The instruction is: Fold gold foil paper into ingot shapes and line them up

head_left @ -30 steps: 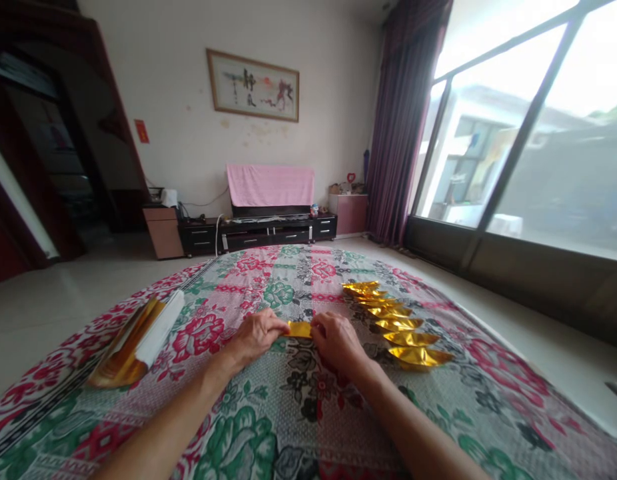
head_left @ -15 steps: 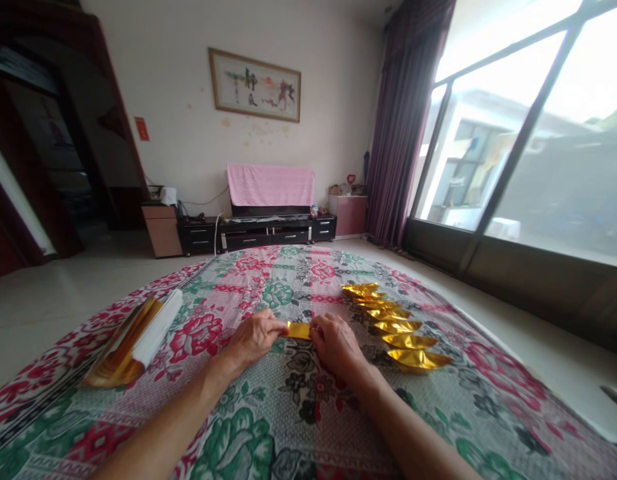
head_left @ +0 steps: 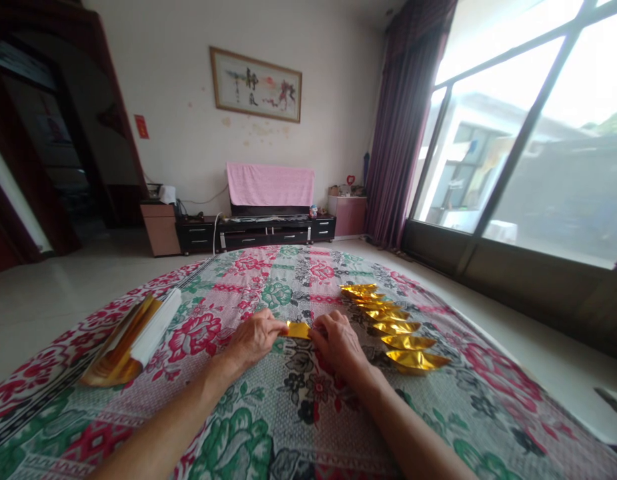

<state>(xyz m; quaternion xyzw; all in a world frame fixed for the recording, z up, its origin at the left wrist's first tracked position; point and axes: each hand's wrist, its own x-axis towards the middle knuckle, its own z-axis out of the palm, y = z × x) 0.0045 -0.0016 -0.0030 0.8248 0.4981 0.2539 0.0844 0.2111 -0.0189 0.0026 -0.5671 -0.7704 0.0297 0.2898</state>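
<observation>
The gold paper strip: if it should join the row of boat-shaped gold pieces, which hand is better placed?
Probably the right hand: it holds the right end of the gold paper strip and is nearer the boat-shaped gold pieces. The left hand holds the opposite end, farther from them.

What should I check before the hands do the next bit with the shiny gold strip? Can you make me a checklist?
1. Left hand gripping the near-left end of the gold strip: ok.
2. Right hand at the strip's other end: ok.
3. Gold boat shapes apart from the right hand: ok, they sit in a row to its right.
4. Paper stack apart from the left arm: ok, it lies further left.
5. Strip's edges lined up: cannot tell; it's small and fingers cover its ends.
</observation>
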